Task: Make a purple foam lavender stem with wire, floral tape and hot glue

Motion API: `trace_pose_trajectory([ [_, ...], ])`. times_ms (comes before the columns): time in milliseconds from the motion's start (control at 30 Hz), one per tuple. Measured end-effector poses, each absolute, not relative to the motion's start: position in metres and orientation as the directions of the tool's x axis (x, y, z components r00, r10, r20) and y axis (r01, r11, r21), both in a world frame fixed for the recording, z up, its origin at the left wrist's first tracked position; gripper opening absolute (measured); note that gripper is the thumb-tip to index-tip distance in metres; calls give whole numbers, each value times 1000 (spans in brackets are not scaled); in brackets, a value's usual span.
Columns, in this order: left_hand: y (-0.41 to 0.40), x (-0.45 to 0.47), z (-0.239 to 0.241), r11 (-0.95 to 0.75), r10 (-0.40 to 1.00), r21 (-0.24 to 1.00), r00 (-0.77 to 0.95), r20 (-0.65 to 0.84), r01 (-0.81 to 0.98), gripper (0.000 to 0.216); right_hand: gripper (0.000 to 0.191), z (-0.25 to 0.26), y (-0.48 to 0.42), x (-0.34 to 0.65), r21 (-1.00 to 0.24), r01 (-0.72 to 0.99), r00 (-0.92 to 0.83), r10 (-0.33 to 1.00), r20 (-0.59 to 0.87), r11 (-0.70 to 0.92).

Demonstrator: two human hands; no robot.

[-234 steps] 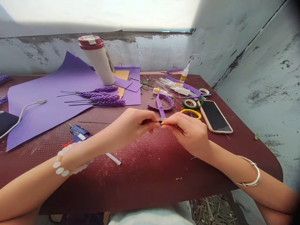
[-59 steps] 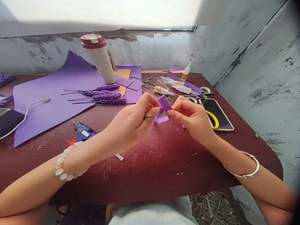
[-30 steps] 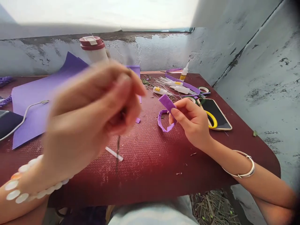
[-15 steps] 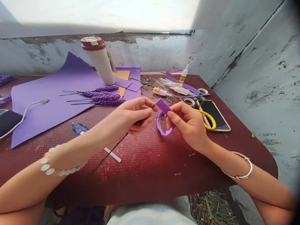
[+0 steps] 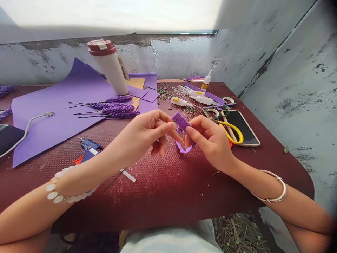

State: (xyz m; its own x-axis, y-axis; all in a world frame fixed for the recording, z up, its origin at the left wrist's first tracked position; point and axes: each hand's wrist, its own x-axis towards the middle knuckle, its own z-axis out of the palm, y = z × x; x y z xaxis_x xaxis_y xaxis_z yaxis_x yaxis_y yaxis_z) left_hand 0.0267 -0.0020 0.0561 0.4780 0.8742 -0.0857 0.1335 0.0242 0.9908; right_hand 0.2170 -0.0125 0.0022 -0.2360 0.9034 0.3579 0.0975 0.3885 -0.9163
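The left hand (image 5: 155, 131) pinches the wire (image 5: 176, 119), its tip against the strip (image 5: 182, 122) clamped in the right hand (image 5: 212, 140); a loosened pinch could let the wire roll askew between them.

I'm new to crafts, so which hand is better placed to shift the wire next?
Probably the left hand: it holds the dark green wire, whose tip lies on the purple strip, while the right hand pinches that strip.
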Motion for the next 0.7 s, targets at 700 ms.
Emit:
trace_pose_trajectory([
  [700, -3, 26, 54, 38, 895, 997, 440, -66, 72, 13, 15, -1, -13, 217, -919, 111, -244, 907, 343, 377],
])
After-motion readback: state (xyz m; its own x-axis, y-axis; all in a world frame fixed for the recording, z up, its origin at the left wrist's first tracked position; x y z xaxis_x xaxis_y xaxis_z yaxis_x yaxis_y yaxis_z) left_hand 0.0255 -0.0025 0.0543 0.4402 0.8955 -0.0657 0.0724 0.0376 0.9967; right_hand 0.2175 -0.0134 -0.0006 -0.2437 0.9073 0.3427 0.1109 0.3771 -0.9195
